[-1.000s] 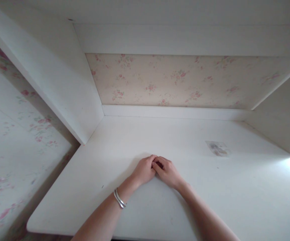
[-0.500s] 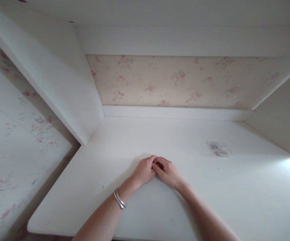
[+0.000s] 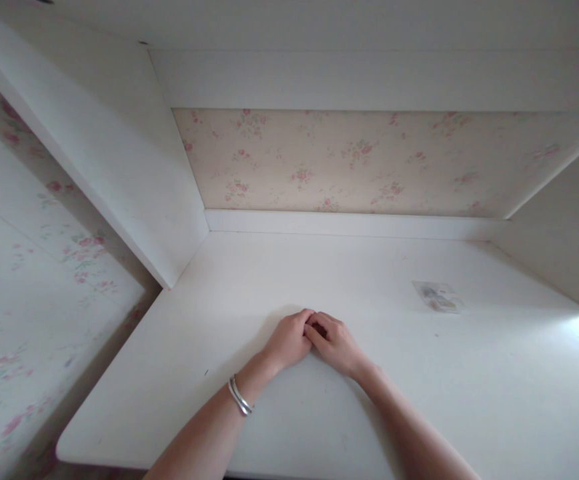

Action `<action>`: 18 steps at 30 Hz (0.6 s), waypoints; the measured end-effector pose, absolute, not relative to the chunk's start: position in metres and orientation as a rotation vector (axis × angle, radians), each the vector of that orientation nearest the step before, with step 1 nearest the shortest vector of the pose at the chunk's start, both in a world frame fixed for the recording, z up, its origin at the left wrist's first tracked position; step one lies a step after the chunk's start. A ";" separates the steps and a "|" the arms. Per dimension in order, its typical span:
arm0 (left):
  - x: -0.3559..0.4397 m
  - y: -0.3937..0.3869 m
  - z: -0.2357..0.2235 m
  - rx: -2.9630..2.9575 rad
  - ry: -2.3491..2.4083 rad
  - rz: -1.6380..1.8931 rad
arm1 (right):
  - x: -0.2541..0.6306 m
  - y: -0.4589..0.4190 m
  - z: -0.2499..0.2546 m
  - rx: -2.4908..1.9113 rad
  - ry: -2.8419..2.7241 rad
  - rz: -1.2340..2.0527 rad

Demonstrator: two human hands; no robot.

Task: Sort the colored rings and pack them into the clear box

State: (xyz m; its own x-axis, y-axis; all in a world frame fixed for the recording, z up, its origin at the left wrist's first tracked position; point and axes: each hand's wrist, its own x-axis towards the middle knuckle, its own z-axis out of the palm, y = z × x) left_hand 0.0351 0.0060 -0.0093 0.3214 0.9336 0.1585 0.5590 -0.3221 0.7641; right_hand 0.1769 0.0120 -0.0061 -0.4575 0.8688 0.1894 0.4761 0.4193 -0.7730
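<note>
My left hand (image 3: 291, 339) and my right hand (image 3: 333, 343) rest together on the white desktop (image 3: 279, 267), touching at the fingers. Both are closed, with the fingers curled inward. Whether anything lies between them is hidden. Two silver bangles (image 3: 240, 396) circle my left wrist. Farther back on the right, apart from my hands, a small clear plastic bag (image 3: 438, 297) lies flat with something greyish inside that I cannot make out.
A white side panel (image 3: 134, 180) rises at the left of the desk, and another panel (image 3: 569, 233) stands at the right. Floral wallpaper (image 3: 339, 163) covers the wall behind a low white ledge (image 3: 349, 224). A white shelf board (image 3: 344, 80) spans above.
</note>
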 end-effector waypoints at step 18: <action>0.034 0.007 -0.013 2.002 1.313 0.811 | 0.177 0.013 -0.006 -1.123 -2.107 0.876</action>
State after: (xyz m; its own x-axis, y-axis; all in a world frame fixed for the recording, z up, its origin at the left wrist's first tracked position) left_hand 0.0343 0.0066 -0.0132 0.3229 0.9324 0.1623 0.5627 -0.3270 0.7592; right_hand 0.1767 0.0126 -0.0062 -0.4704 0.8619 0.1891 0.4739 0.4275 -0.7698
